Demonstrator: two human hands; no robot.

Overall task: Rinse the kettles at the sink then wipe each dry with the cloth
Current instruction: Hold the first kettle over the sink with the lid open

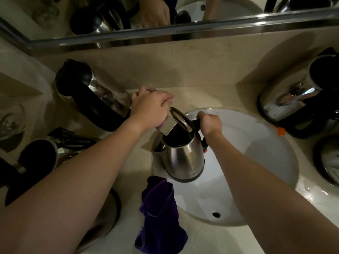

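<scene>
A steel kettle (185, 158) with its lid up hangs over the left side of the white sink (256, 162). My right hand (210, 124) grips its black handle. My left hand (149, 109) lies curled over the tap lever, and the square chrome spout (167, 126) under it points into the kettle's open mouth. No water stream is visible. A purple cloth (159, 215) is draped on the counter at the sink's near-left rim.
Other steel kettles stand on the beige counter: two at the left (88, 99) (42, 156), two at the right (297, 99) (328, 160), and one under my left forearm (108, 217). Glassware (11, 121) sits at the far left. A mirror runs along the back wall.
</scene>
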